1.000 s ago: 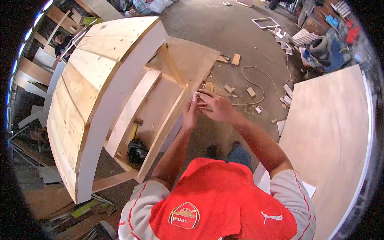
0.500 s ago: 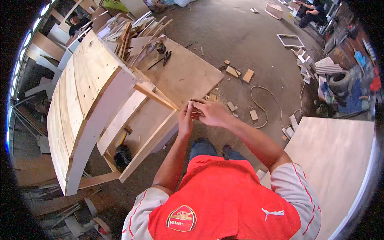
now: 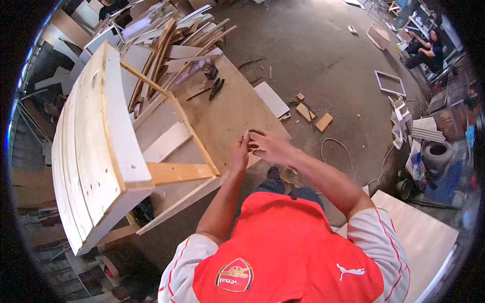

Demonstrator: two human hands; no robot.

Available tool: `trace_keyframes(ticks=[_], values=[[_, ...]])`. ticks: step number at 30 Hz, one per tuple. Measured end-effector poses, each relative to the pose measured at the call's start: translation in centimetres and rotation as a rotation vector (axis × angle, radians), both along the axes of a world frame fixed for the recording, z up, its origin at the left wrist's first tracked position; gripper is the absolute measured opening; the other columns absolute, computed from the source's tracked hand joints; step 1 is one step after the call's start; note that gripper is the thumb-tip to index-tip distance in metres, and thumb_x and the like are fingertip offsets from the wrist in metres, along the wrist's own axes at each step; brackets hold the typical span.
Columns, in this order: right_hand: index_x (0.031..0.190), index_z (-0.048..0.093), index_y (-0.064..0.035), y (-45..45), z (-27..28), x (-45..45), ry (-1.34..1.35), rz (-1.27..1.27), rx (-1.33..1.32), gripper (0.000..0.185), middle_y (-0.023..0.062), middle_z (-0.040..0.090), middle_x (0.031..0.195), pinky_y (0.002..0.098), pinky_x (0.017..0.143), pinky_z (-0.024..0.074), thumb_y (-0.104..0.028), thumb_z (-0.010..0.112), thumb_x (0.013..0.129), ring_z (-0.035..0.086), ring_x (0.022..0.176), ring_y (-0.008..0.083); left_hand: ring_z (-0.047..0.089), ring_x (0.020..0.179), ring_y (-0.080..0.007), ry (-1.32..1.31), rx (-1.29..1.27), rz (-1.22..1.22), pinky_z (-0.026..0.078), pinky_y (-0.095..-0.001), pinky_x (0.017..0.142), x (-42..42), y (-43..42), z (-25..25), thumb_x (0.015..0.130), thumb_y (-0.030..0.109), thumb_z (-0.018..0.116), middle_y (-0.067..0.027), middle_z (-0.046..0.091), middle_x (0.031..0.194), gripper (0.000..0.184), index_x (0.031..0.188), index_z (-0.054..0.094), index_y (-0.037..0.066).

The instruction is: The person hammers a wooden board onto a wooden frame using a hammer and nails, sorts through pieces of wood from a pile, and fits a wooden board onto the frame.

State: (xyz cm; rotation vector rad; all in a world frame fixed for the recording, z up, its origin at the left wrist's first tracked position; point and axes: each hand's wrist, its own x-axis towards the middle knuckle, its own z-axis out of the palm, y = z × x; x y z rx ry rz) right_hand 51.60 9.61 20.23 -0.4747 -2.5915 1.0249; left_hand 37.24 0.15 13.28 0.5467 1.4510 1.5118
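Note:
My left hand [image 3: 239, 154] and my right hand [image 3: 274, 148] meet at the fingertips in front of my chest. The thumb and fingers of each are pinched together. Whatever lies between them, if anything, is too small or hidden to make out. Just left of the hands stands a wooden frame [image 3: 183, 174] with light rails. Its curved side of nailed planks [image 3: 83, 151] faces left. Neither hand touches the frame. Beneath and beyond the hands, a plywood sheet [image 3: 237, 106] lies on the floor, with black pliers-like tools [image 3: 216, 89] on it.
Offcuts and strips are heaped in a scrap pile [image 3: 166, 50] behind the frame. Small wood blocks [image 3: 324, 122] and a cord [image 3: 337, 139] lie on the floor. A large board [image 3: 404, 242] is at right. A seated person [image 3: 428, 50] is far right; another [image 3: 112, 9] is upper left.
My view has shifted and turned, so the frame appears from another angle and a white board shows beside the plywood. My hands stay together, with the right fingers a little more spread.

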Motion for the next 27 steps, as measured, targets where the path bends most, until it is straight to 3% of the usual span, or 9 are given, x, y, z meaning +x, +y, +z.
trace_keyframes(ticks=[4, 6, 9, 15, 20, 27], values=[[0.134, 0.052, -0.0119, 5.8, -0.3, -0.5, -0.048, 0.008, -0.049, 0.05, 0.011, 0.057, 0.138, 0.0467, 0.087, 0.055, -0.025, 0.07, 0.089, 0.066, 0.109, 0.0355, 0.069, 0.076, -0.0174, 0.067, -0.068, -0.031, 0.054, -0.0294, 0.07, 0.6, 4.9, 3.1, 0.106, 0.041, 0.051, -0.0083, 0.071, 0.096, 0.042, 0.118, 0.064, 0.003], [0.127, 0.054, -0.0095, 7.8, -0.1, -0.8, -0.009, 0.01, -0.025, 0.044, 0.0133, 0.059, 0.134, 0.0457, 0.086, 0.0558, -0.022, 0.071, 0.089, 0.065, 0.11, 0.0365, 0.068, 0.076, -0.0169, 0.106, -0.056, 0.003, 0.054, -0.0291, 0.07, 0.8, 7.1, 3.6, 0.106, 0.041, 0.051, -0.0078, 0.071, 0.096, 0.041, 0.118, 0.065, 0.004], [0.124, 0.056, -0.0092, 11.4, 0.1, -1.0, -0.046, 0.027, -0.03, 0.041, 0.0144, 0.059, 0.134, 0.0452, 0.086, 0.0562, -0.022, 0.071, 0.089, 0.065, 0.111, 0.037, 0.071, 0.076, -0.0215, 0.004, -0.048, 0.052, 0.055, -0.0336, 0.071, 0.1, 10.7, 0.5, 0.104, 0.047, 0.053, -0.0112, 0.072, 0.095, 0.048, 0.114, 0.067, 0.003], [0.129, 0.056, -0.0119, 21.7, -1.9, -2.6, -0.031, 0.173, -0.041, 0.045, 0.0132, 0.056, 0.138, 0.0449, 0.086, 0.056, -0.025, 0.071, 0.088, 0.064, 0.112, 0.0358, 0.068, 0.075, -0.0148, -0.027, -0.038, 0.199, 0.054, -0.0281, 0.066, 0.3, 18.8, 0.6, 0.106, 0.04, 0.052, -0.006, 0.07, 0.094, 0.04, 0.115, 0.065, 0.004], [0.132, 0.053, -0.0127, 32.2, -3.2, -2.0, -0.047, 0.251, -0.025, 0.052, 0.0117, 0.054, 0.14, 0.0445, 0.085, 0.0563, -0.023, 0.073, 0.085, 0.065, 0.11, 0.0362, 0.068, 0.076, -0.014, -0.036, -0.047, 0.32, 0.054, -0.028, 0.065, 2.4, 29.0, -0.1, 0.105, 0.04, 0.053, -0.0033, 0.068, 0.092, 0.039, 0.12, 0.065, 0.006], [0.137, 0.048, -0.0103, 47.3, 1.0, 1.6, -0.201, 0.26, -0.028, 0.06, 0.0095, 0.047, 0.15, 0.0467, 0.086, 0.0558, -0.024, 0.072, 0.085, 0.065, 0.109, 0.0383, 0.066, 0.075, -0.0108, -0.089, -0.04, 0.412, 0.052, -0.0259, 0.061, 6.2, 44.7, 2.0, 0.104, 0.041, 0.055, -0.0002, 0.067, 0.091, 0.04, 0.122, 0.065, 0.007]])
